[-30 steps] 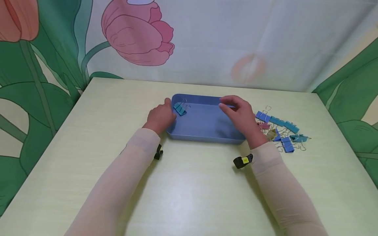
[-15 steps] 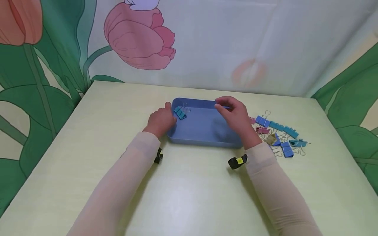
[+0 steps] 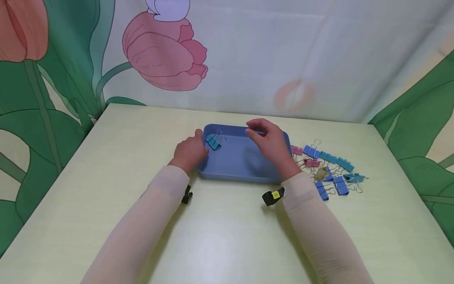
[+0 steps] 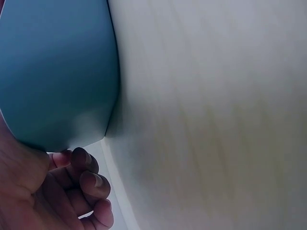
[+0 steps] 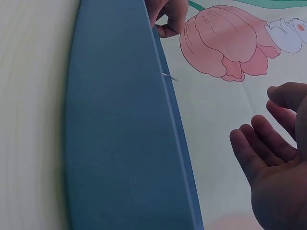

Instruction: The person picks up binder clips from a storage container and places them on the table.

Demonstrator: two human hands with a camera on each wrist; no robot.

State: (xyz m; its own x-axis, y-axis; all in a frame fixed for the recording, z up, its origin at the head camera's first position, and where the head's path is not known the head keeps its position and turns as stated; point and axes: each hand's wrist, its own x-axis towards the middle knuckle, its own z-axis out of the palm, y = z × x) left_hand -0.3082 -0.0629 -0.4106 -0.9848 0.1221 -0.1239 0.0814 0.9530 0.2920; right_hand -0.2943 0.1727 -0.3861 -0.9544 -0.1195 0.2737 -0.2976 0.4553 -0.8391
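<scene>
A shallow blue tray (image 3: 234, 178) lies on the table. At its left end my left hand (image 3: 189, 152) grips the rim, thumb along the inner side; in the left wrist view its curled fingers (image 4: 94, 184) are beside the tray's outer wall. One teal binder clip (image 3: 214, 142) lies in the tray's far left corner with its wire handles raised. Over the tray's right half hovers my right hand (image 3: 271, 146), fingers loosely bent, thumb and fingertips apart. Seen from the right wrist, this right hand (image 5: 278, 158) has nothing between its fingers.
Right of the tray lies a loose heap of several binder clips: blue ones (image 3: 341, 185), teal ones (image 3: 345, 164), pink ones (image 3: 311, 163) and a gold one (image 3: 322, 174). A flowered curtain (image 3: 241, 59) hangs behind the pale table (image 3: 220, 236).
My right hand has moved left over the tray, uncovering more of the clip heap. My left hand stays at the tray's left end. The whole head view has shifted slightly.
</scene>
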